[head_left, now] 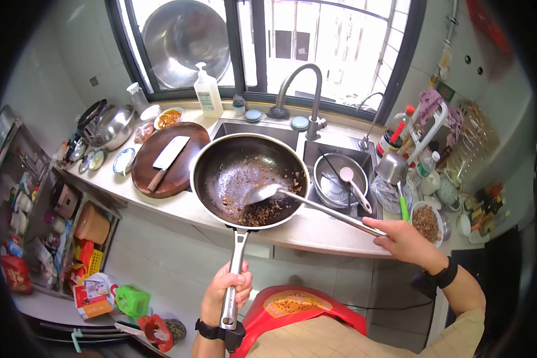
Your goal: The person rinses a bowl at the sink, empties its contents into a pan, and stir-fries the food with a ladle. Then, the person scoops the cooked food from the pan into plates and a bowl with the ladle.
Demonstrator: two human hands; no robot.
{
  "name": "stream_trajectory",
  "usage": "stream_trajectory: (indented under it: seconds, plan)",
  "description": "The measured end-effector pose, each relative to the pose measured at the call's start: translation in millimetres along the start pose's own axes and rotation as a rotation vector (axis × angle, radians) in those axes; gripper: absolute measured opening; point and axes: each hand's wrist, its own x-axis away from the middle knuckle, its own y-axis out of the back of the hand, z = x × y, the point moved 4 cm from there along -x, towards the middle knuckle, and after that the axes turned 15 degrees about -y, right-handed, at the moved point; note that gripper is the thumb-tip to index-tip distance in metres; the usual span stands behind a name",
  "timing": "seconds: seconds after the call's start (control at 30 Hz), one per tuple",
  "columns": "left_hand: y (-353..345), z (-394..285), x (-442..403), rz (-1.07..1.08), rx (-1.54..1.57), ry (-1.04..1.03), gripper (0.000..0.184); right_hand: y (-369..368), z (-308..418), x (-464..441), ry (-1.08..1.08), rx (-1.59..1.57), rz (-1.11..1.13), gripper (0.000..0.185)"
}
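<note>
My left hand [235,283] is closed around the metal handle of a dark frying pan [221,173], which is held above the sink and counter edge. Brown crumbly bits of food [253,213] lie over the pan's bottom, mostly on the near side. In my right hand [400,240] is the long handle of a metal spatula [325,209]. Its blade rests inside the pan, among the bits. A plate of brown crumbly food [426,224] stands on the counter just right of my right hand.
Left of the pan, a cleaver [172,152] lies on a round wooden board [140,170]. Behind and to the right are the faucet [318,89] and a sink holding a metal pot [334,179] with a ladle. Bottles and a metal cup [392,167] crowd the right counter.
</note>
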Motion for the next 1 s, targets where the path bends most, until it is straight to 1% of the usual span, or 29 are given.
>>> stream_trajectory:
  seconds: [0.03,0.1,0.13,0.2,0.27,0.3,0.33,0.43,0.47,0.53,0.67,0.73,0.8,0.87,0.93,1.0]
  plan:
    - [0,1,-4,-0.007,0.017,-0.01,0.022,-4,-2,-12,-0.06,0.047,0.031,0.049]
    - [-2,2,-9,-0.093,0.01,0.003,0.023,-14,-8,-41,-0.032,0.022,0.015,0.046]
    - [0,2,-15,-0.1,0.015,-0.01,0.023,-17,-10,-58,-0.012,-0.024,-0.023,0.044]
    - [8,9,-26,-0.065,-0.002,0.046,0.023,-26,-11,-86,-0.001,-0.012,-0.028,0.045]
    - [12,13,-34,-0.085,0.002,0.054,0.023,-34,-12,-108,0.044,0.158,-0.115,0.047]
    - [13,14,-38,-0.088,0.001,0.057,0.023,-34,-9,-112,0.018,0.232,-0.083,0.049]
    - [14,16,-40,-0.095,0.002,0.061,0.023,-31,-8,-112,0.021,0.241,-0.073,0.049]
    - [18,18,-41,-0.113,0.055,0.07,0.022,-20,-12,-81,-0.037,0.232,0.203,0.05]
    - [21,18,-40,-0.122,0.064,0.069,0.022,-9,-5,-63,-0.014,0.243,0.219,0.051]
    - [26,19,-38,-0.111,0.101,0.077,0.021,8,-8,-46,0.066,0.046,0.24,0.051]
    - [34,28,-36,-0.116,0.096,0.093,0.021,-6,-9,-89,-0.001,0.152,0.209,0.051]
    - [37,32,-33,-0.137,0.095,0.129,0.02,-17,3,-115,0.026,0.207,0.078,0.049]
    - [37,32,-33,-0.131,0.123,0.119,0.021,-11,10,-102,0.05,0.237,0.074,0.048]
    - [39,33,-33,-0.125,0.156,0.124,0.021,7,14,-63,-0.011,0.24,0.232,0.048]
    - [43,36,-34,-0.088,0.208,0.111,0.021,20,22,-39,0.008,0.207,0.257,0.048]
    - [47,43,-32,-0.055,0.232,0.094,0.02,24,37,-36,-0.06,0.396,0.293,0.049]
